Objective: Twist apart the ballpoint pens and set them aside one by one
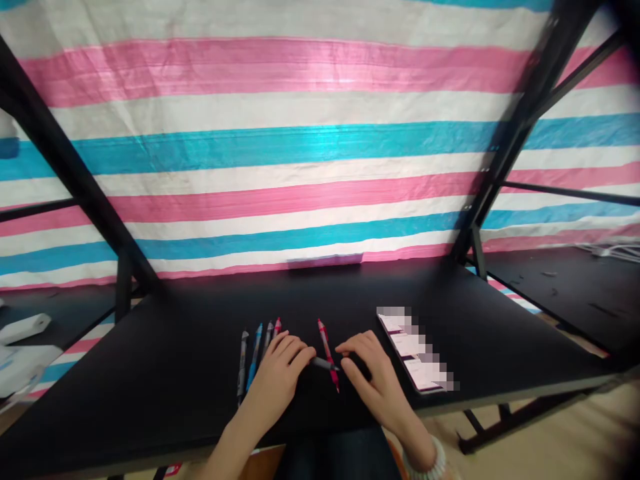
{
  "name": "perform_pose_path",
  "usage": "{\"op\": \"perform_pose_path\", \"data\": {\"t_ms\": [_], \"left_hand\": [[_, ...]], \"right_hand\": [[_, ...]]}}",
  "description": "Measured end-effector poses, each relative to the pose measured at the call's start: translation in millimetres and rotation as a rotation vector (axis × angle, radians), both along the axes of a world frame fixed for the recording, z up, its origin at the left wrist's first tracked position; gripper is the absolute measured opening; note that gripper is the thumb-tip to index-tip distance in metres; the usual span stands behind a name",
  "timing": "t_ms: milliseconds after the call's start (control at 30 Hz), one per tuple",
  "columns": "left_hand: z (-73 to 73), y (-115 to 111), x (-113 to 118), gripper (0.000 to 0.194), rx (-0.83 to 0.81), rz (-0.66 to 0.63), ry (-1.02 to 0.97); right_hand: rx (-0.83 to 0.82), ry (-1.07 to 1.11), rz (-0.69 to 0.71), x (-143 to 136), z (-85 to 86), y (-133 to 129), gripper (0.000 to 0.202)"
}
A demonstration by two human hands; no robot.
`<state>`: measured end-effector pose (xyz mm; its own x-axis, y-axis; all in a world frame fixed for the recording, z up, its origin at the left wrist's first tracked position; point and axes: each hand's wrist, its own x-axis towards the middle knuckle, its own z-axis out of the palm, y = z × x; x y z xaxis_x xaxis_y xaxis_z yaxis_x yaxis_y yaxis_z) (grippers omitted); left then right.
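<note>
A dark grey pen (324, 363) points to the right from the fingers of my left hand (284, 367), which are closed on it. Its tip crosses over a red pen (325, 340) lying on the black table (200, 373). Just right of the red pen, my right hand (371, 373) rests with fingers curved and apart, nothing visible between them. Left of my left hand lie a black pen (243, 363) and a blue pen (256, 353). Another dark pen (269, 332) and a second red pen (278, 325) are partly hidden by that hand.
A dark flat tray with pale cards (410, 345), partly pixelated, lies right of my right hand. Black metal frame bars rise at both sides before a striped sheet (300, 147). White items (25, 329) sit on a side table at left, and white cables (613, 251) at right.
</note>
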<state>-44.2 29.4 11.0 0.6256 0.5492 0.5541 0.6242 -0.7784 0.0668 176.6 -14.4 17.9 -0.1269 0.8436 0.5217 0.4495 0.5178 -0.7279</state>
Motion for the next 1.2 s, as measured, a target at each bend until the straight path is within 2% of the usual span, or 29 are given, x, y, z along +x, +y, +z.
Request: {"op": "perform_pose_path", "data": {"t_ms": [167, 333, 467, 667, 767, 867, 900, 1000, 1067, 1133, 1200], "left_hand": [[12.5, -10.0, 0.1, 0.027, 0.157, 0.048, -0.050], [13.7, -14.0, 6.0, 0.014, 0.248, 0.147, 0.004], [9.0, -12.3, 12.7, 0.024, 0.146, 0.176, 0.011], [5.6, -11.9, 16.2, 0.026, -0.084, 0.113, -0.055], [0.8, -18.9, 13.4, 0.013, -0.182, 0.104, -0.237], [-8.5, -28.5, 10.9, 0.027, -0.359, 0.184, -0.654], [-11.7, -31.5, 10.5, 0.025, -0.446, 0.217, -0.797], [-17.6, -37.9, 9.7, 0.013, -0.669, 0.274, -1.074], [-18.4, -40.0, 8.7, 0.016, -0.728, 0.276, -1.170], [-18.3, -41.2, 7.1, 0.020, -0.746, 0.268, -1.250], [-18.4, -42.0, 5.5, 0.021, -0.759, 0.270, -1.289]], "right_hand": [[-0.129, 0.065, 0.033, -15.2, -19.9, 15.2, 0.025], [-0.206, 0.144, -0.006, -12.0, -34.8, 17.3, 0.024], [-0.210, 0.167, -0.059, -11.2, -37.1, 15.3, 0.023], [-0.166, 0.170, -0.116, -9.5, -36.2, 6.3, 0.021], [-0.199, 0.190, -0.125, -6.8, -40.0, 3.0, 0.018], [-0.257, 0.228, -0.112, -5.3, -41.5, 3.0, 0.018], [-0.264, 0.229, -0.107, -5.5, -40.7, 3.2, 0.019], [-0.218, 0.185, -0.095, -6.4, -34.5, 0.2, 0.018], [-0.136, 0.138, -0.094, -2.7, -29.1, -6.6, 0.023], [-0.031, 0.083, -0.159, 8.7, -25.5, -16.8, 0.032], [0.061, 0.024, -0.377, 28.1, -26.2, -28.1, 0.026]]}}
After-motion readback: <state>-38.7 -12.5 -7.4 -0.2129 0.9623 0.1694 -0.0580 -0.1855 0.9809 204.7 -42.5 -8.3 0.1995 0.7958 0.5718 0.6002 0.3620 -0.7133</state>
